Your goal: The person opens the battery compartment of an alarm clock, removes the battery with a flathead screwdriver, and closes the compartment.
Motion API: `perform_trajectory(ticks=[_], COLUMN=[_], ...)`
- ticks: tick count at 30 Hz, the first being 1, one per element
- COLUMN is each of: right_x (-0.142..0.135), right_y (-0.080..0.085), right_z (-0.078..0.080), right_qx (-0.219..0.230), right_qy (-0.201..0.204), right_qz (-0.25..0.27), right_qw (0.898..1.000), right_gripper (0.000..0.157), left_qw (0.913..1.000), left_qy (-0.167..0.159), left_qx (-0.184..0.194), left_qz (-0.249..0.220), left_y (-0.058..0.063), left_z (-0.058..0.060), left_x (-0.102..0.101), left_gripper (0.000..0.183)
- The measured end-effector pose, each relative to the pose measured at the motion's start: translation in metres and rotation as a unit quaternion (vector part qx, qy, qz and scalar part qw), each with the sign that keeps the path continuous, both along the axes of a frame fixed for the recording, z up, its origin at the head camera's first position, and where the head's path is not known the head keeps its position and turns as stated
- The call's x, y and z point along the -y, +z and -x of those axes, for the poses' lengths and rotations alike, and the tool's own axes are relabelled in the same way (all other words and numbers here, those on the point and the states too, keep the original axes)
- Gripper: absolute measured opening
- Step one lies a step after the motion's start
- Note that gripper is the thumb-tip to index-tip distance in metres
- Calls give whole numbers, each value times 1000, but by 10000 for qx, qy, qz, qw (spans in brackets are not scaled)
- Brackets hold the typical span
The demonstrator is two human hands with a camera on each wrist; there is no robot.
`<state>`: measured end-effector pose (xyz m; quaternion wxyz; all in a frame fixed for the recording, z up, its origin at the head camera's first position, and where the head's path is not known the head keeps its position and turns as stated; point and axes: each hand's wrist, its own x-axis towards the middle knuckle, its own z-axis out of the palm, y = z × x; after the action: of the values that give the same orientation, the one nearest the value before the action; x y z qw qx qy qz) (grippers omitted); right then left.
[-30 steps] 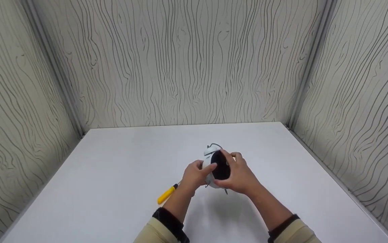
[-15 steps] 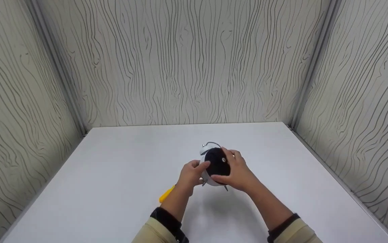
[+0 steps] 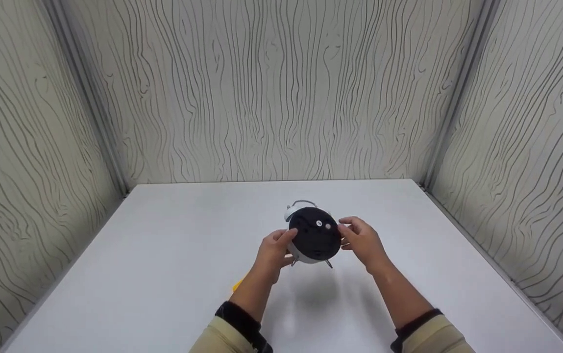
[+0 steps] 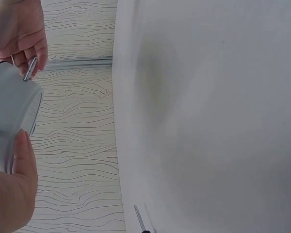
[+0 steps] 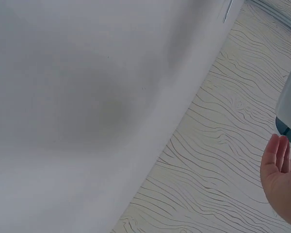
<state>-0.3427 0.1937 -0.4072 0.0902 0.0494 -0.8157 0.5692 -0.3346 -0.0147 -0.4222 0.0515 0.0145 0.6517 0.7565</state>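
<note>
A white twin-bell alarm clock (image 3: 314, 240) is held up over the table, its round black back toward the head camera. Two small knobs show on that back, with a wire handle above and thin metal legs below. My left hand (image 3: 272, 252) grips the clock's left side, thumb on the back and fingers around the front. At the opposite edge is my right hand (image 3: 363, 242), its fingers loosely bent and the fingertips right at the rim. The right wrist view shows those fingers fairly straight beside the clock's front edge (image 5: 286, 128).
A screwdriver lies on the white table (image 3: 173, 245); its yellow handle (image 3: 237, 285) is mostly hidden behind my left forearm. Its thin metal shaft (image 4: 139, 217) shows in the left wrist view. Wood-patterned panels (image 3: 271, 98) enclose the table at the back and both sides.
The clock has turned so its black back faces the head camera more squarely, and it has risen slightly. My right hand has slid off the back to the right edge.
</note>
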Motion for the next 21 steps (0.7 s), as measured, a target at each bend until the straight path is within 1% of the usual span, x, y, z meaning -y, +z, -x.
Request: perform_trajectory(ticks=[3,7,12,14,17,21], right_x=[1,4,5,5,5,5], right_y=[-1,-4,-8,-9,-8,-7], right_z=[-1,-2,-1,-1,-3,-3], right_qx=[104,92,34,26,56,173], right_qy=[77,140,139,134,116,44], right_qz=[36,-10,-82,-134,-211,-297], right_qw=[9999,9999,9999,9998,9997,9994], right_gripper=[23,18,15,14,13,13], left_qw=[9999,9995,9995,9993,9987,9981], left_qy=[-69,-187,-264,-350,-489,-604], left_qx=[14,63,115,110,60,20], left_qz=[-114,-228,-109,-80,-91,-113], left_y=[-1,-2,-5,-7,-9,-11], left_z=[-1,-1,0,0,0,-1], left_x=[0,0,1,1,1,-1], left_gripper=[57,57,60,58,55,56])
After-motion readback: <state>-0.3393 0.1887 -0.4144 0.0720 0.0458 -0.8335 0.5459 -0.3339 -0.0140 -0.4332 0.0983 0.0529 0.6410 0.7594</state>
